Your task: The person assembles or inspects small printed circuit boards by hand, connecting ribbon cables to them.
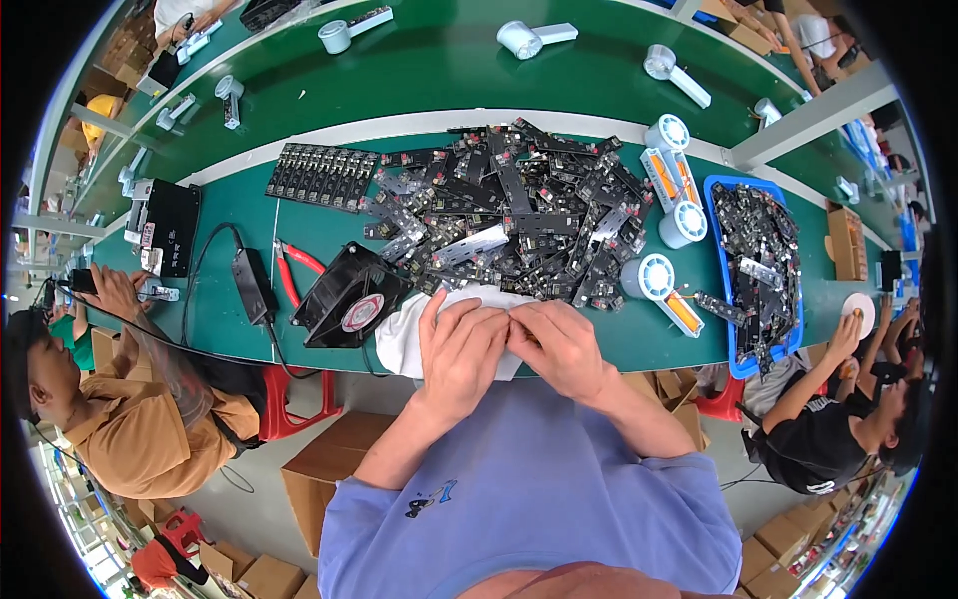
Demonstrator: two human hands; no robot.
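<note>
Two hands meet at the near edge of the green worktop [249, 329], fingertips together: left hand [461, 351] and right hand [559, 344] both curl inward w/ fingers pressed close, pinching something small between them that's too hidden to make out. Under and behind the hands lies a white cloth [409, 334], the left hand resting on it. Just beyond is a big heap of dark circuit boards [509, 205], spread across the middle of the worktop. Left of the cloth sits a black square fan [349, 297], tilted, touching the cloth edge; red-handled cutters [292, 270] lie beside it, then a black power adapter [254, 285] w/ cable. A panel of unseparated boards [321, 177] lies at the heap's far left. Right of the heap: white round fan units w/ orange parts [671, 180], one more [651, 280] near the right hand, and a blue tray [720, 299] full of boards. Other people sit at left and right.
</note>
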